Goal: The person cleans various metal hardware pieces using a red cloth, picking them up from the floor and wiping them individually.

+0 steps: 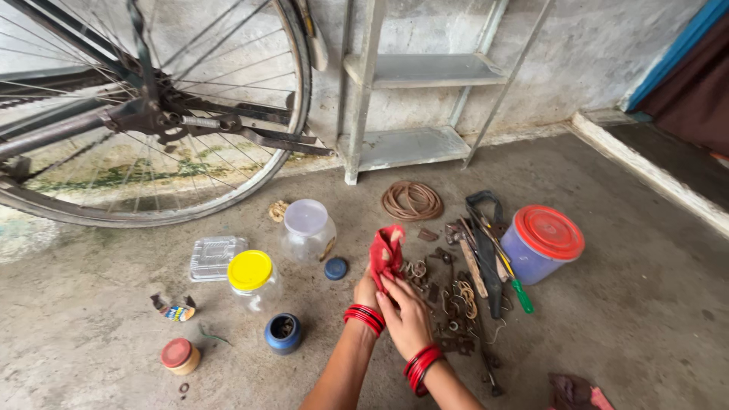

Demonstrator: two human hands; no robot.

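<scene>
Both hands meet over the floor (623, 319): the left hand (367, 291) grips a red cloth (386, 254), right hand (406, 315) fingers curled against it; rusty parts (452, 292) at three o'clock.

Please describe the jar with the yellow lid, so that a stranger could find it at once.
Start at the bicycle wheel and look down to the concrete floor. The jar stands there, left of both hands. Among its neighbours, only it has a yellow lid.

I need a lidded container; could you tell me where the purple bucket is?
The purple bucket with the red lid stands on the floor at right, beside the tool pile.
</scene>
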